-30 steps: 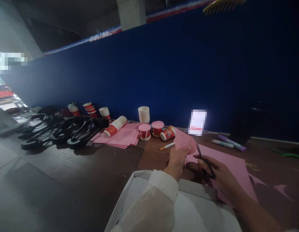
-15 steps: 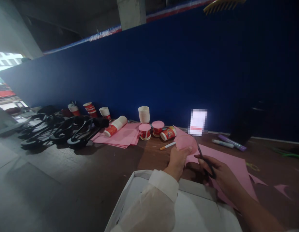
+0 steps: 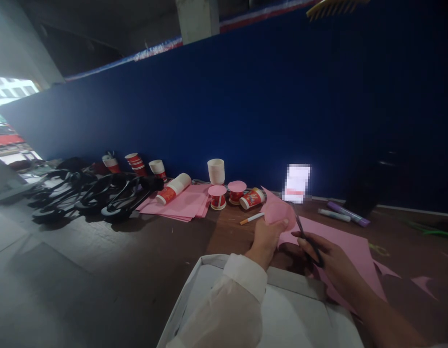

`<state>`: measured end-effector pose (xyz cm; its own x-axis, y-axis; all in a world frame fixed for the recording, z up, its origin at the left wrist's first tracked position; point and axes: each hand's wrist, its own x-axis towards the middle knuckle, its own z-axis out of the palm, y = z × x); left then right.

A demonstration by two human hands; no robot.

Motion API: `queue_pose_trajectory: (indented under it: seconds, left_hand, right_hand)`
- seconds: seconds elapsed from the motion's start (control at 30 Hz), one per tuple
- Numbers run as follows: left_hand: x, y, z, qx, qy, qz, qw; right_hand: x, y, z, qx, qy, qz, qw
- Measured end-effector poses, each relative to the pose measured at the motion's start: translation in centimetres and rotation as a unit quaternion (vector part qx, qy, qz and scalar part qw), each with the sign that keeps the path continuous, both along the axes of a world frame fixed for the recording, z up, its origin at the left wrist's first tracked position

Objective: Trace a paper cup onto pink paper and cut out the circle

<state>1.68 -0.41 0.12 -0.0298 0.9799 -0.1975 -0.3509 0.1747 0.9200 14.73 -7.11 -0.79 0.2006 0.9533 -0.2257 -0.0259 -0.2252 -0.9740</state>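
Note:
Between its thumb and fingers, my left hand holds a rounded piece of pink paper. Dark-handled scissors are in my right hand, their blades at the right edge of that paper. Beneath both hands a large pink sheet lies on the brown table. Left of the paper, two red cups stand topped with pink discs, and another red cup lies on its side. An orange and white stick is near my left hand.
Black strap-like items fill the left side. A cup roll lies on pink sheets. Behind are a white cup stack and a blurred bright screen. Markers lie right; a white box is in front.

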Motion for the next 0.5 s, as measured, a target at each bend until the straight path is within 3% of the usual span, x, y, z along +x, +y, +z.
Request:
queue_pose_trajectory:
  seconds: [0.23, 0.5]
  left_hand:
    - [-0.36, 0.29, -0.17, 0.007, 0.043, -0.030, 0.999]
    - [-0.40, 0.19, -0.08, -0.005, 0.028, -0.038, 0.999]
  right_hand:
    - [0.38, 0.30, -0.12, -0.004, -0.017, -0.001, 1.000]
    - [0.19, 0.32, 0.09, -0.007, -0.023, -0.011, 1.000]
